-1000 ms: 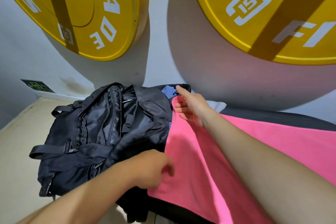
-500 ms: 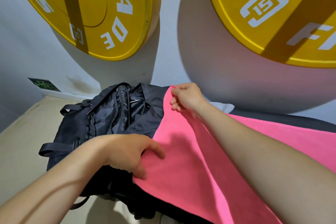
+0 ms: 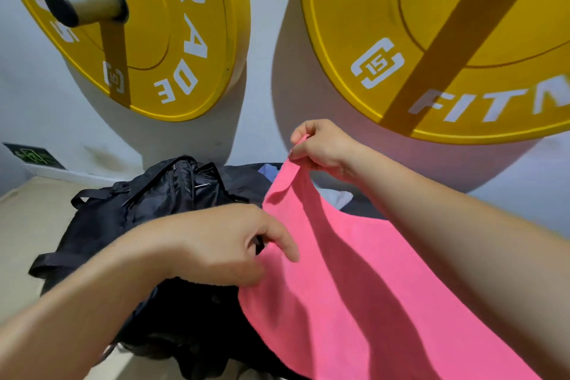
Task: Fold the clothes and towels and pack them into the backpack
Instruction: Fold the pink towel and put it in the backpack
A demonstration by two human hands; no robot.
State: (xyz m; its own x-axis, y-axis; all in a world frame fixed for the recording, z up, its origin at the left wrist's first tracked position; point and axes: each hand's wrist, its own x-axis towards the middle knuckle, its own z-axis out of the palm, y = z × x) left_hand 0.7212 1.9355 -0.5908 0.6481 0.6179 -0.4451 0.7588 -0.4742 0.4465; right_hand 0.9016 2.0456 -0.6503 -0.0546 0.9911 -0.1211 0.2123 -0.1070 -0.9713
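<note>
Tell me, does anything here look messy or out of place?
Nothing spilled or damaged. The pink towel is unfolded and hangs slack between the right hand, pinching a raised corner, and the left hand gripping its near edge. The black backpack lies slumped, a blue cloth peeking out beside it.

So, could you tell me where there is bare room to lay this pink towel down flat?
The only bare patch is the beige surface left of the backpack, bordered by the wall. Behind the pink towel it is crowded: blue cloth and white cloth lie there.
</note>
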